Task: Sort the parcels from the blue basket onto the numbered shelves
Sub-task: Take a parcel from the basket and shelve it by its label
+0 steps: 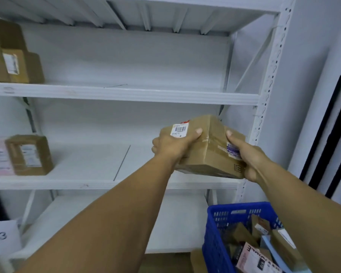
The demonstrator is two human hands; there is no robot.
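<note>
While aloft, one parcel [213,150], two hands [173,144] [248,160]

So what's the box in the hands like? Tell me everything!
The box is brown cardboard, taped along its seams. A white barcode label sits on top, a purple-and-white sticker on its right face. It is tilted, held by the left hand and right hand at its ends, in front of the white shelf.

Even, cool light, soft shadows under the shelves [126,93]; left-edge parcels [29,154] smear, uprights [272,75] bow from wide-angle distortion.
</note>
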